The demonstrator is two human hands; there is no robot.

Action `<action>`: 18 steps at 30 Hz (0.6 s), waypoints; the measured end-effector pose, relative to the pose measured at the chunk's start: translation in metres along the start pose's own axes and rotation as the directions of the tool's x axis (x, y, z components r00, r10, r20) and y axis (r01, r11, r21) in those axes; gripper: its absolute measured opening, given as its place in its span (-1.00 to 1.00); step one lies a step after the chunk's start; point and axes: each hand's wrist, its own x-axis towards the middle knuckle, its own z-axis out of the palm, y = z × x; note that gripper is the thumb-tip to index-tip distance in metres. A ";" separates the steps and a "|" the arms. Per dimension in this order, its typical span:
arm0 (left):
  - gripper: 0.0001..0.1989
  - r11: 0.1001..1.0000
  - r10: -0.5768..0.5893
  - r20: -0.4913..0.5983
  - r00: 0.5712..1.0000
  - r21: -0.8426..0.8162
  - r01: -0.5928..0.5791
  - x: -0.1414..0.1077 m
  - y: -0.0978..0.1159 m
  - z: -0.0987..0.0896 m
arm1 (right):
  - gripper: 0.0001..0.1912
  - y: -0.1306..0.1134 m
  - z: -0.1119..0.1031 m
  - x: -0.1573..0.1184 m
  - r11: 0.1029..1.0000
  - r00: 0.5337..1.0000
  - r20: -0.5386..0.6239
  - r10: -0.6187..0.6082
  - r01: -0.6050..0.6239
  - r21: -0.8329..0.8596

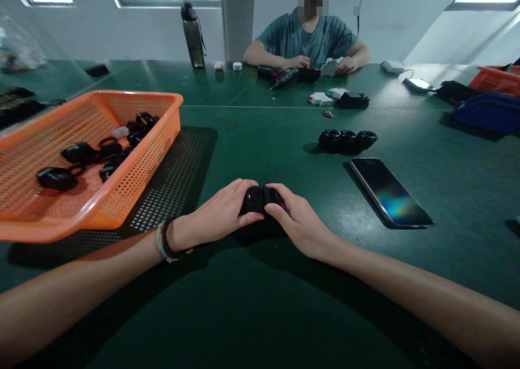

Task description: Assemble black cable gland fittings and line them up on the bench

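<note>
Between both hands is a small rounded black plastic part (257, 199), seemingly in two sections with a seam near its middle. My left hand (223, 209) closes round its left end, thumb below and fingers on top. On the other end, my right hand (298, 217) grips with the thumb in front and fingers over the top. The fingers cover much of the part, so its exact kind is hidden. To the left, an orange perforated basket (181, 106) holds several black parts (79, 152) with rings. Beyond my right hand, black ring-shaped parts (348, 141) sit in a row.
A phone (390, 193) lies on the green table (260, 304) at right. Across it, a person (306, 38) handles pale parts near a power drill (284, 77). A dark bottle (193, 36) stands at the back. Blue (487, 111) and orange bins (498, 79) are far right.
</note>
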 end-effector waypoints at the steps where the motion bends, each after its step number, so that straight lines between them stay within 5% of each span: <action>1: -0.64 1.000 -0.002 -0.004 1.000 -0.009 0.002 0.000 0.001 0.000 | -0.75 0.001 0.000 0.001 1.000 1.000 -0.005 -0.009 0.009 -0.003; 9: -0.65 0.981 -0.014 0.006 1.000 -0.193 0.015 0.000 0.005 -0.005 | -0.49 0.015 -0.006 0.006 0.939 0.959 -0.002 -0.284 0.277 -0.205; 18: -0.67 0.889 -0.086 0.039 0.996 -0.449 0.094 -0.005 0.017 0.002 | -0.44 0.018 -0.004 0.004 0.864 0.896 -0.074 -0.439 0.397 -0.311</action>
